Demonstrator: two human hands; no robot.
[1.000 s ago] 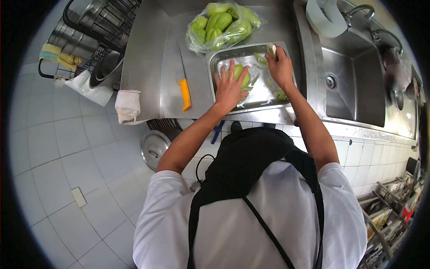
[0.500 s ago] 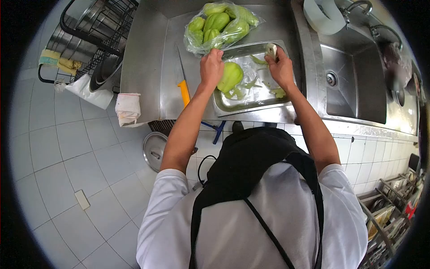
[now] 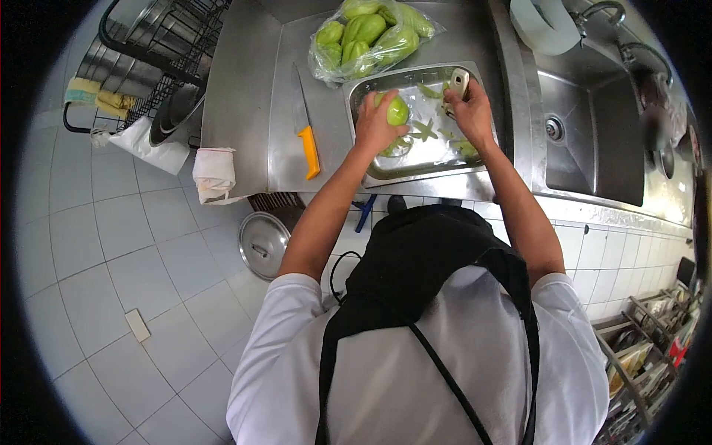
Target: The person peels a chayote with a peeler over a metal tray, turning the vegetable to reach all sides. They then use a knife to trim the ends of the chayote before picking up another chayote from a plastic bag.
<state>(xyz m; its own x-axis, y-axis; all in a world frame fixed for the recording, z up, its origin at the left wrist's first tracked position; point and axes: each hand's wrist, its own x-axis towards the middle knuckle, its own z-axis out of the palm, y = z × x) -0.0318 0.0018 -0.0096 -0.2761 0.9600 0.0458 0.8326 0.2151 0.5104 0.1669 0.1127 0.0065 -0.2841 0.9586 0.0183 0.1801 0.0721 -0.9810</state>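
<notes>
**Left hand (image 3: 376,124) grips a green vegetable (image 3: 399,112) at the metal tray (image 3: 439,160)**

The vegetable sits in the left part of the tray's outline, fingers curled around it; whether it touches the tray's bottom, I cannot tell. The right hand (image 3: 473,117) is closed around a pale-handled tool (image 3: 459,83) at the tray's far right. Green peelings (image 3: 424,131) lie between the hands. On the worktop (image 3: 245,141), a bag of green vegetables (image 3: 368,43) rests beyond the tray, and an orange-handled knife (image 3: 309,151) lies to its left.
</notes>
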